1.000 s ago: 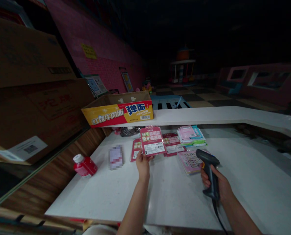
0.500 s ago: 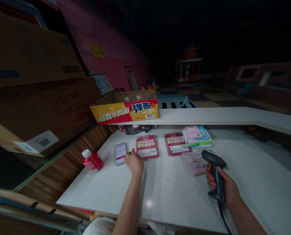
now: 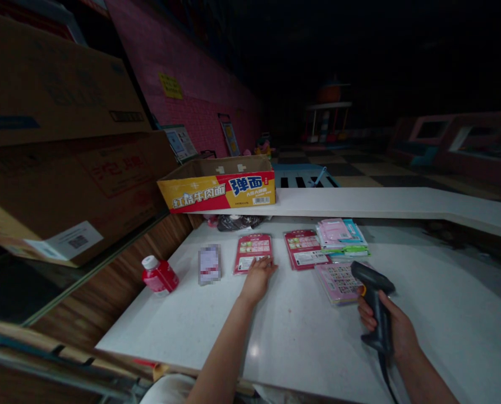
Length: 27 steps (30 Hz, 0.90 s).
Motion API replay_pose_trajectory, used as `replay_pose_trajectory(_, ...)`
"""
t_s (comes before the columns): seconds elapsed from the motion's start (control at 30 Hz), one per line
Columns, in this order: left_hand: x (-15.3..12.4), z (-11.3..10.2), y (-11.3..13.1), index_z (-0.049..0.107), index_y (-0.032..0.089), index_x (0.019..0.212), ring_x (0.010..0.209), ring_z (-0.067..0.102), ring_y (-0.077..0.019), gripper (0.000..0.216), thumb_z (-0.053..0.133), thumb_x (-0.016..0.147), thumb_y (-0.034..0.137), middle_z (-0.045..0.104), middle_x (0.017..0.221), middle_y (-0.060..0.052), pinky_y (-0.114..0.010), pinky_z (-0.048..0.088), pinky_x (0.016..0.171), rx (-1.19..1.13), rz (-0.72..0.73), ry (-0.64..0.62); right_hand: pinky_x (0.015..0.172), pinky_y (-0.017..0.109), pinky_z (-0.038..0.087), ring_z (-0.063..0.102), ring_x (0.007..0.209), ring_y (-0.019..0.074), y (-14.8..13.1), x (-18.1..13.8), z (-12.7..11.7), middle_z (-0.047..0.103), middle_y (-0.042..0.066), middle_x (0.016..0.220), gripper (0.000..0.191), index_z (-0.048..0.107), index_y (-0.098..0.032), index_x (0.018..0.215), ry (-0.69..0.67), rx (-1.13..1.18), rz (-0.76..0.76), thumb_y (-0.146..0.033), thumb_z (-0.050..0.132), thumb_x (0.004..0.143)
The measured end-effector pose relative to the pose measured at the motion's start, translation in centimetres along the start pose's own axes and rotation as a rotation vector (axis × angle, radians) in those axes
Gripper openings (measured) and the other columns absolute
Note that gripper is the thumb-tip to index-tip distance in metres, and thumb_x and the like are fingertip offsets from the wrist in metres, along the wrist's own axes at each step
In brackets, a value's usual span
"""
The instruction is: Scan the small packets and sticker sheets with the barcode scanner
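The person's left hand (image 3: 256, 279) is lying open, palm down, with its fingertips touching the near edge of a red card pack (image 3: 252, 252) that is lying flat on the white tabletop (image 3: 300, 336). The right hand (image 3: 391, 330) is closing firmly around the handle of a black barcode scanner (image 3: 372, 283), holding it upright, with its head hanging above a pink sheet pack (image 3: 338, 279). A second red pack (image 3: 304, 248) is lying just right of the first, and a stack of pink and green packs (image 3: 340, 234) is sitting beside it, farther back. To the left, a blurred card (image 3: 209, 265) and a red bottle (image 3: 160, 276) on its side are resting near the wooden wall. A yellow and red carton (image 3: 219, 188) is sitting on the raised ledge (image 3: 380, 201) behind, with a dark bag (image 3: 237, 222) below it.
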<state>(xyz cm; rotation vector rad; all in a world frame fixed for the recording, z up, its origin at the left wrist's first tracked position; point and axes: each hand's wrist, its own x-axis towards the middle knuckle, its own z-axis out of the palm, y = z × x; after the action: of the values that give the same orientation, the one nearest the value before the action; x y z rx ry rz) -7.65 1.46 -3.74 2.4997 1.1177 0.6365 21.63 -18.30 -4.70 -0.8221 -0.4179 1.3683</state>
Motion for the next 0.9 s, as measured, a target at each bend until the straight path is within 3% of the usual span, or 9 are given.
replay_pose_trajectory(0.2, -0.1, -0.1, 0.2, 0.072, 0.029, 0.111, 0.129, 0.05, -0.0254, 0.041, 0.051, 0.083, 0.008, 0.064, 0.13, -0.006, -0.053, 0.026, 0.117, -0.029, -0.021, 0.041, 0.04, 0.024, 0.035, 0.037, 0.044, 0.0109, -0.1, -0.2, 0.4, 0.047, -0.002, 0.06, 0.037, 0.067, -0.02, 0.093, 0.021, -0.022, -0.01, -0.053, 0.068, 0.077)
replay_pose_trajectory(0.33, 0.8, 0.5, 1.7, 0.069, 0.026, 0.116, 0.122, 0.054, -0.0257, 0.038, 0.051, 0.085, 0.012, 0.065, 0.122, -0.01, -0.048, 0.039, 0.108, -0.092, 0.041, 0.182, 0.04, 0.021, 0.033, 0.036, 0.043, 0.0087, -0.1, -0.1, 0.8, 0.046, -0.003, 0.058, 0.037, 0.067, -0.019, 0.09, 0.029, 0.021, -0.003, -0.053, 0.071, 0.075)
replay_pose_trajectory(0.4, 1.8, 1.2, 3.2, 0.069, 0.023, 0.115, 0.111, 0.059, -0.0247, 0.036, 0.05, 0.087, 0.013, 0.067, 0.113, -0.011, -0.043, 0.045, 0.1, -0.108, 0.002, 0.219, 0.04, 0.02, 0.032, 0.036, 0.043, 0.0078, -0.1, -0.1, 1.0, 0.046, -0.003, 0.057, 0.038, 0.067, -0.019, 0.089, 0.038, 0.04, 0.004, -0.053, 0.071, 0.075)
replay_pose_trajectory(0.5, 3.7, 2.3, 5.7, 0.069, 0.018, 0.11, 0.091, 0.064, -0.0223, 0.028, 0.058, 0.084, 0.019, 0.066, 0.1, -0.011, -0.036, 0.05, 0.088, -0.087, -0.135, 0.129, 0.04, 0.019, 0.032, 0.036, 0.043, 0.0077, -0.1, 0.0, 1.1, 0.046, -0.003, 0.057, 0.039, 0.067, -0.019, 0.088, 0.047, 0.038, 0.003, -0.055, 0.071, 0.074)
replay_pose_trajectory(0.63, 5.8, 3.1, 7.7, 0.072, 0.016, 0.099, 0.093, 0.064, -0.0239, 0.025, 0.071, 0.074, 0.019, 0.064, 0.101, -0.012, -0.033, 0.048, 0.085, 0.078, -0.229, -0.014, 0.039, 0.019, 0.032, 0.036, 0.043, 0.0075, -0.2, 0.0, 1.2, 0.046, -0.003, 0.057, 0.041, 0.066, -0.019, 0.088, 0.053, 0.025, -0.015, -0.056, 0.072, 0.073)
replay_pose_trajectory(0.9, 6.8, 2.9, 7.2, 0.075, 0.016, 0.094, 0.09, 0.067, -0.0235, 0.021, 0.058, 0.082, 0.012, 0.068, 0.098, -0.013, -0.03, 0.047, 0.081, 0.164, -0.289, -0.067, 0.039, 0.02, 0.034, 0.036, 0.043, 0.0082, -0.3, 0.1, 1.2, 0.046, -0.003, 0.058, 0.039, 0.066, -0.019, 0.091, 0.018, 0.07, -0.013, -0.055, 0.069, 0.077)
